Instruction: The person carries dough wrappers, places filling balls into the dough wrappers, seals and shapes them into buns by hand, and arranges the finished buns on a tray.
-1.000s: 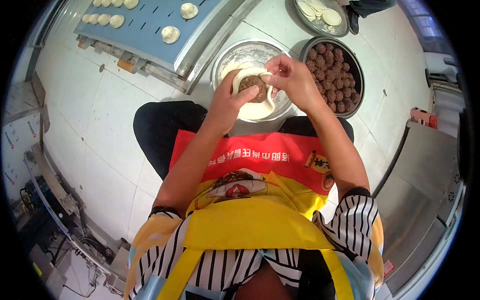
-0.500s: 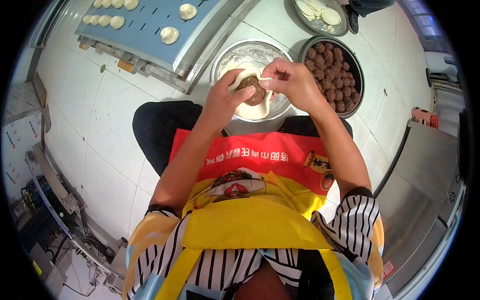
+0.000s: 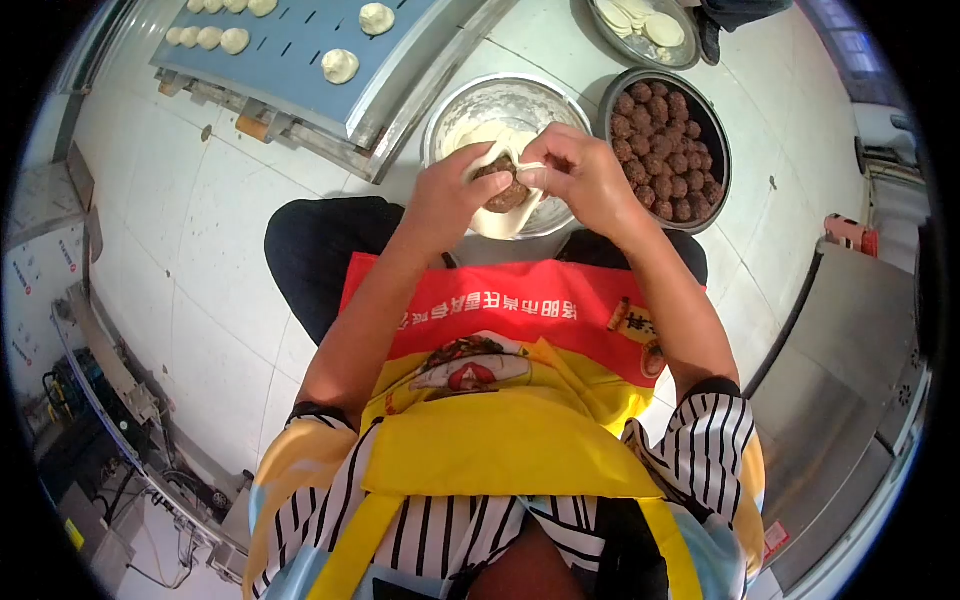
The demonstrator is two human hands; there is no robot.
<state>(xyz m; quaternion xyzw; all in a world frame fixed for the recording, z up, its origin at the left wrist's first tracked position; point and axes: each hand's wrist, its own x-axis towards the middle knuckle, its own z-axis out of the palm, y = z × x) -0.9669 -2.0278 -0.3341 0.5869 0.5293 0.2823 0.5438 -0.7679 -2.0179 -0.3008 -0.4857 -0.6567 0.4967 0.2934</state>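
Observation:
A round dough wrapper [image 3: 494, 224] hangs between my two hands over a metal bowl [image 3: 440, 120] dusted with flour. In the wrapper sits a brown ball of filling [image 3: 507, 197], partly covered by my left thumb. My left hand [image 3: 452, 195] is closed on the wrapper's left side, thumb over the filling. My right hand [image 3: 582, 175] pinches the wrapper's upper right edge, where the dough is gathered into folds. More pale dough lies in the bowl behind my hands.
To the right stands a dark round pan [image 3: 725, 170] with several brown filling balls. Beyond it, a metal tray [image 3: 690, 50] carries flat wrappers, near another person's shoe [image 3: 709, 38]. At upper left, a blue conveyor [image 3: 290, 75] bears several finished buns [image 3: 340, 66]. A steel cabinet [image 3: 840, 370] stands right.
My right fingers have shifted slightly inward along the wrapper's edge, and the dough has drawn up further around the filling. My left hand stays nearly in place.

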